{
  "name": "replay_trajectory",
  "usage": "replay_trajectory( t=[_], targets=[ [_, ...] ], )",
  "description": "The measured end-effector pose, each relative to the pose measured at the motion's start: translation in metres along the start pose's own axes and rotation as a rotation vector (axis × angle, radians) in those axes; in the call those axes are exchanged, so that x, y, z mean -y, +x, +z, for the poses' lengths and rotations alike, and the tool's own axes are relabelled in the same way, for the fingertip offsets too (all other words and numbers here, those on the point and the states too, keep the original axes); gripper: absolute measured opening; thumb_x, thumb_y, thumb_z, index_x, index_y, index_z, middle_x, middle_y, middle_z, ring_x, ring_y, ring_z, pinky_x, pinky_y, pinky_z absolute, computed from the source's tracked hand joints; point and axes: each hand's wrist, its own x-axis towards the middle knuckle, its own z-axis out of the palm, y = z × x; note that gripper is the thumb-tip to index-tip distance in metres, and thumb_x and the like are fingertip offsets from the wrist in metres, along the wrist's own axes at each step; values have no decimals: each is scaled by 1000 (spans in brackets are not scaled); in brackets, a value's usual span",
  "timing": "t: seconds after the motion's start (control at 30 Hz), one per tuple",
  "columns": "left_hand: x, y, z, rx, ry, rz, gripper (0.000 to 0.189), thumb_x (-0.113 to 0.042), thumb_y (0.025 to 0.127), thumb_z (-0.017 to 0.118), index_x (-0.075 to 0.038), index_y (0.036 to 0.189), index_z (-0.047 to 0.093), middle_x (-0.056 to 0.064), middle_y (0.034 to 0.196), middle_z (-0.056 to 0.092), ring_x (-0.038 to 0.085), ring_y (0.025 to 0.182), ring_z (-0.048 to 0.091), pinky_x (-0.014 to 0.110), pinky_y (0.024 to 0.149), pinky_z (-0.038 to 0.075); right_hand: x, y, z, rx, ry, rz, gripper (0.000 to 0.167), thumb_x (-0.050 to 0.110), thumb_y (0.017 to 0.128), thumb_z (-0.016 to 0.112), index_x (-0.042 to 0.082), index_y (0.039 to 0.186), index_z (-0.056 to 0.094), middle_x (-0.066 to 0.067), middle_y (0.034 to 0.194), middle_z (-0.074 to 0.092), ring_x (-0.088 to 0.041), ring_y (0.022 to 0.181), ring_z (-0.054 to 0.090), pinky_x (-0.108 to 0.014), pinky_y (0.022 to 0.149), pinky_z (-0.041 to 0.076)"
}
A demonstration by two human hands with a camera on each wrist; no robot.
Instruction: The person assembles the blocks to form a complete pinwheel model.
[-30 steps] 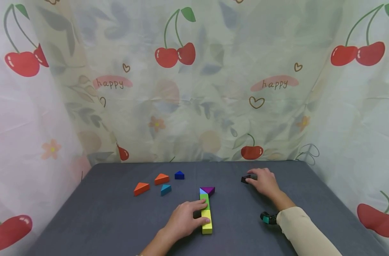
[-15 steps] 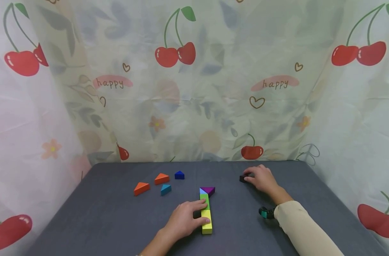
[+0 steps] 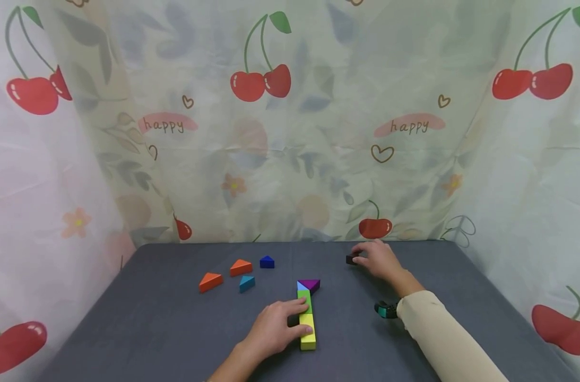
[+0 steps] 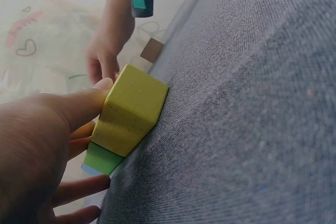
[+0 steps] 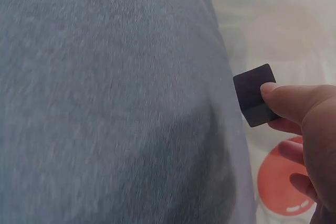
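Head view: right hand (image 3: pixel 381 262) pinches black block (image 3: pixel 350 259) left of its knuckles, far and right of yellow (image 3: pixel 308 342) and green (image 3: pixel 303 297) blocks, their line running near-to-far under left hand's (image 3: pixel 269 326) loosely spread, resting fingers.

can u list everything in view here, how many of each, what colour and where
table: 1, dark grey, below the blocks
printed curtain: 1, pale with cherries, around table
orange prisms: 2, orange, table's left part
teal prism: 1, teal, in front of further orange one
navy prism: 1, navy, far side, left of centre
yellow block: 1, yellow, near end of centre row
green block: 1, green, past yellow
light-blue prism: 1, light blue, past green
purple prism: 1, purple, beside light blue
black block: 1, black, in right hand
brown square face: 1, brown, left wrist view only; possibly the black block
wrist device: 1, black and teal, right wrist
sleeve: 1, cream, right arm
left hand: 1, bare, on yellow and green
right hand: 1, bare, pinching black block
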Motion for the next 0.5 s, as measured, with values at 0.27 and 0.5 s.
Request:
replay_trajectory(
  t=[0.27, 0.5],
  targets=[
    [1, -1, 2, 0, -15, 5, 56, -56, 85, 67, -25, 132, 64, -15, 138, 53, 24, 123, 53, 52, 97, 43, 19, 15, 4, 3, 30, -46, 20, 20, 89, 73, 12, 108, 74, -2, 102, 71, -27, 97, 56, -52, 88, 42],
    [0, 0, 0, -1, -15, 3, 56, -55, 85, 67, -25, 132, 64, -15, 138, 53, 24, 123, 53, 52, 96, 43, 37, 25, 10, 5, 46, -73, 20, 20, 89, 73, 13, 107, 74, -2, 102, 71, -26, 98, 60, -48, 89, 45]
  ],
)
